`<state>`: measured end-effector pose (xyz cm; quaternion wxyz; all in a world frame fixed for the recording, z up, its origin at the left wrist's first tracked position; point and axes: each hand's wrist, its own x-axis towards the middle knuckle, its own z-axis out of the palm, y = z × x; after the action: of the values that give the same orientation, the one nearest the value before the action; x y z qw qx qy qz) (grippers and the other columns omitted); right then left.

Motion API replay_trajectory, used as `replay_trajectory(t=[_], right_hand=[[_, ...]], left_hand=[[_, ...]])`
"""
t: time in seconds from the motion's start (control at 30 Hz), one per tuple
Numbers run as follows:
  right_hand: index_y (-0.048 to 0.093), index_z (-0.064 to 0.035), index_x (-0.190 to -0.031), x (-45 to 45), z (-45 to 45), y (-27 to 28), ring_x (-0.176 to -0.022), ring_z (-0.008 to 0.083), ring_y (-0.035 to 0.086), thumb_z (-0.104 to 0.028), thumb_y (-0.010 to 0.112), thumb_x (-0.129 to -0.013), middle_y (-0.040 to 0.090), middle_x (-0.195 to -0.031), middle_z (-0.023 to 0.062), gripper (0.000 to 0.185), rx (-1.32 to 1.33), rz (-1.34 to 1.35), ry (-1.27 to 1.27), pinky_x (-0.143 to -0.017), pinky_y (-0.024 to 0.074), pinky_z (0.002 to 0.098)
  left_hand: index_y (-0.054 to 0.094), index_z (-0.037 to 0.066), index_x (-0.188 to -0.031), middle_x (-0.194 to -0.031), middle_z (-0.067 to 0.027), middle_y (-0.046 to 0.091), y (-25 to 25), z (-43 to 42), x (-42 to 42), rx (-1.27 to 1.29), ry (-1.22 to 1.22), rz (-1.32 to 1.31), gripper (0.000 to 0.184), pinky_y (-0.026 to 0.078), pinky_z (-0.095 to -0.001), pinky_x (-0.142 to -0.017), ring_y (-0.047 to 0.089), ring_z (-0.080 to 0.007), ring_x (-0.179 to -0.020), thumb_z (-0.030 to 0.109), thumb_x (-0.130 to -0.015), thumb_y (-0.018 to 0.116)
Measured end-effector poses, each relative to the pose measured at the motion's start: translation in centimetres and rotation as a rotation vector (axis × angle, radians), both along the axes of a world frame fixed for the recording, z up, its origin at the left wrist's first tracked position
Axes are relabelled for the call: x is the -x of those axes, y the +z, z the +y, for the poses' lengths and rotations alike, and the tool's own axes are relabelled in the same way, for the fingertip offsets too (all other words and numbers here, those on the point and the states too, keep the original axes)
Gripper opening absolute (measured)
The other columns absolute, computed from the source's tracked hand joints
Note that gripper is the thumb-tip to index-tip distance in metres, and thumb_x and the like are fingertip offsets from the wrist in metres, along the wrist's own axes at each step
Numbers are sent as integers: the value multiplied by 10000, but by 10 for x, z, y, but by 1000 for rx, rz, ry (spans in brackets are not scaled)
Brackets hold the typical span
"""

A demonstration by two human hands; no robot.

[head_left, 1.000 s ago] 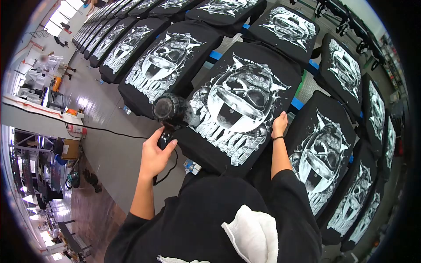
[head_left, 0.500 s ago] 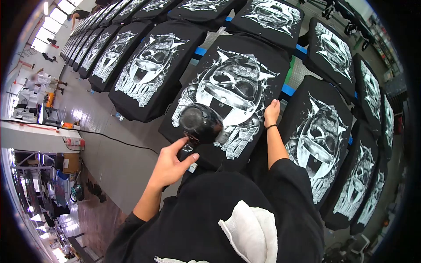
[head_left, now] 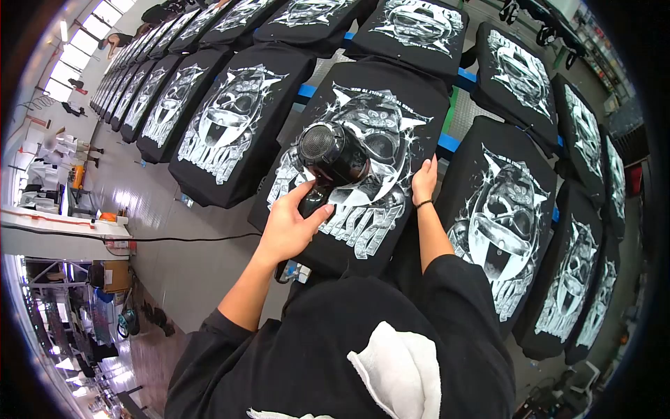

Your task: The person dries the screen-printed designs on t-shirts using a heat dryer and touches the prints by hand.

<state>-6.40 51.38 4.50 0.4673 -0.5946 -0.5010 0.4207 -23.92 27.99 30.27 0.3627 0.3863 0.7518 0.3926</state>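
My left hand (head_left: pixel 287 222) is closed around the handle of a black hair dryer (head_left: pixel 338 155). The dryer hovers over a black T-shirt (head_left: pixel 433 94) stretched on a flat printing board, covering the left part of its white skull-like print. Its round grille faces up toward me, and the nozzle points to the right over the print. At the right edge of the same shirt, my right hand (head_left: pixel 424 183) rests with fingers stretched out, touching the side of the board. A dark band circles that wrist.
Rows of boards with identical printed shirts stand close on both sides, such as one on the left (head_left: pixel 234 119) and one on the right (head_left: pixel 502 223). A black cable (head_left: pixel 188 239) runs off to the left. Another person (head_left: pixel 115 43) bends at the far upper left.
My left hand has moved the hair dryer up and to the right over the print, tilting its grille upward. My right hand stays at the shirt's right edge.
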Motion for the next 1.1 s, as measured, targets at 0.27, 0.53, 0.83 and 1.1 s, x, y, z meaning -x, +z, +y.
replay_trajectory(t=[0.27,0.53,0.83,1.1], right_hand=[[469,-5,-1257,3,-2,9,-1081,431,522,-346,320,-980,566,-1164,259,464,94,-217,-48,-897,413,452],[466,18,-1245,5,-3,10,-1085,443,514,-359,304,-984,557,-1168,273,486,103,-253,-69,-902,410,459],[345,-129,-1402,3,-4,10,-1083,426,530,-276,330,-984,534,-1242,235,443,18,-139,-36,-902,418,445],[314,-155,-1423,3,-4,12,-1067,423,537,-257,336,-983,525,-1264,216,452,-9,-140,-31,-890,421,444]], left_hand=[[488,-82,-1235,-655,-29,579,-9,-13,48,-132,171,350,511,414,-220,-458,483,-61,-489,112,-803,679],[458,-94,-1266,-537,-22,534,-6,24,65,-72,189,152,579,381,-226,-398,470,-62,-414,171,-806,690],[518,-60,-1218,-625,-27,581,-8,73,65,-131,71,335,489,391,-214,-414,474,-46,-449,165,-813,676],[423,-117,-1277,-571,-29,551,-12,120,76,-113,53,84,596,389,-224,-402,491,-71,-439,156,-815,682]])
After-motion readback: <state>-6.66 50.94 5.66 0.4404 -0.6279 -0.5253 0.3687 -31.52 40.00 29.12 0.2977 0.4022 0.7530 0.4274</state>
